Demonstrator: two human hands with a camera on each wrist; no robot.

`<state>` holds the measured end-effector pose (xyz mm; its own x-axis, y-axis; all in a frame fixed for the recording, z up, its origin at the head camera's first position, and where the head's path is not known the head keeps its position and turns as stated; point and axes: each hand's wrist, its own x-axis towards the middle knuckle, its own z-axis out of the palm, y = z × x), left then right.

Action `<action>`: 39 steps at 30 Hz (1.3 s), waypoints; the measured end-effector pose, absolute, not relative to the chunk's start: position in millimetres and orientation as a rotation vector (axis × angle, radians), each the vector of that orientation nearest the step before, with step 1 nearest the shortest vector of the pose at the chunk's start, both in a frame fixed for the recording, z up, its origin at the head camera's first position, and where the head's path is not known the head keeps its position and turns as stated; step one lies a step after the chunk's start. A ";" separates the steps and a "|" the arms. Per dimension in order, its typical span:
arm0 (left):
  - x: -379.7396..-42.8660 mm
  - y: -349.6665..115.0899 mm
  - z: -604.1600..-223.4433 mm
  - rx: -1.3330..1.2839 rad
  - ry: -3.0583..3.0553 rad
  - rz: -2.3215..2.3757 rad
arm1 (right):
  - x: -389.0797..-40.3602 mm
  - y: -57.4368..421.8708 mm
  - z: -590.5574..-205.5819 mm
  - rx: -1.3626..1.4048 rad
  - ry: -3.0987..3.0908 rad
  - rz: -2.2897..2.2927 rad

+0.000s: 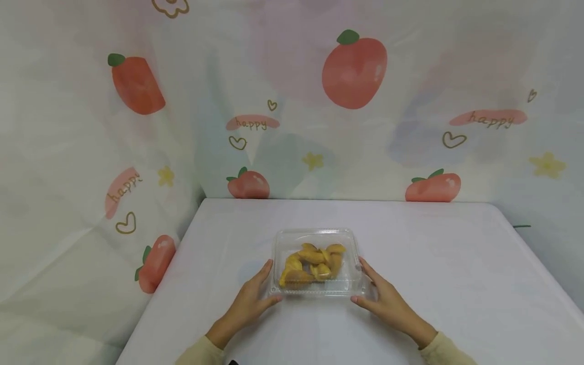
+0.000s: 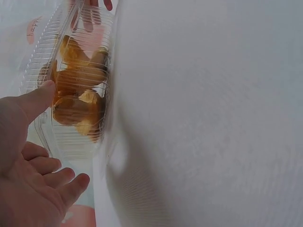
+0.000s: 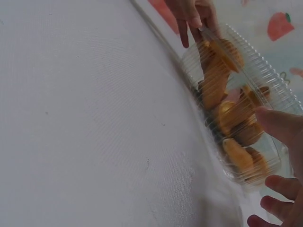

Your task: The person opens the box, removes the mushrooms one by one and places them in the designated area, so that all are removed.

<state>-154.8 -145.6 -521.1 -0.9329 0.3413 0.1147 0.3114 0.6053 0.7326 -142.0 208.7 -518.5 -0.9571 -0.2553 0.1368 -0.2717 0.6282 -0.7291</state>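
A clear plastic clamshell box [image 1: 284, 243] with its lid down is on the white table. Through the plastic show several folded yellow-brown pieces of food [image 1: 312, 257]. My left hand [image 1: 248, 301] holds the box's near left corner, thumb at the front and fingers along the side. At the near right corner, my right hand [image 1: 390, 300] holds it the same way. In the left wrist view the thumb [image 2: 40, 99] lies on the rim, the other fingers loosely bent lower down. The right wrist view has the right thumb [image 3: 277, 124] against the ribbed wall.
White cloth covers the table [image 1: 438, 253] on all sides of the box. Behind and to the left hangs a printed backdrop [image 1: 292, 66] with red fruit and "happy" lettering, meeting the table's far edge.
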 end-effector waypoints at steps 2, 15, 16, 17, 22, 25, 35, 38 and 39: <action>-155.2 -144.3 -522.1 0.559 2.772 1.286 | -141.9 208.2 -519.2 0.449 -2.792 1.287; -156.4 -142.5 -524.2 0.513 2.641 1.420 | -144.1 203.4 -524.4 0.474 -2.698 1.386; -157.6 -142.6 -524.4 0.512 2.591 1.469 | -144.7 203.3 -524.8 0.473 -2.700 1.403; -158.7 -142.5 -524.0 0.502 2.531 1.519 | -145.1 203.2 -525.1 0.479 -2.701 1.417; -163.0 -140.7 -520.5 0.431 2.329 1.692 | -146.7 204.0 -525.6 0.519 -2.694 1.556; -164.2 -138.4 -518.3 0.375 2.312 1.726 | -146.8 204.9 -523.7 0.556 -2.665 1.678; -162.2 -131.0 -518.2 0.336 2.317 1.817 | -143.6 205.0 -517.6 0.593 -2.637 1.837; -161.2 -129.2 -519.3 0.330 2.341 1.817 | -143.5 203.9 -518.5 0.591 -2.626 1.841; -160.8 -129.0 -519.7 0.331 2.347 1.815 | -143.6 203.6 -519.4 0.593 -2.623 1.840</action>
<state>-160.8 -129.0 -519.7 -0.9634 0.2680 0.0112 0.0783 0.2410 0.9674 -143.6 203.6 -519.4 -0.9271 -0.3580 0.1113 -0.2265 0.2981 -0.9273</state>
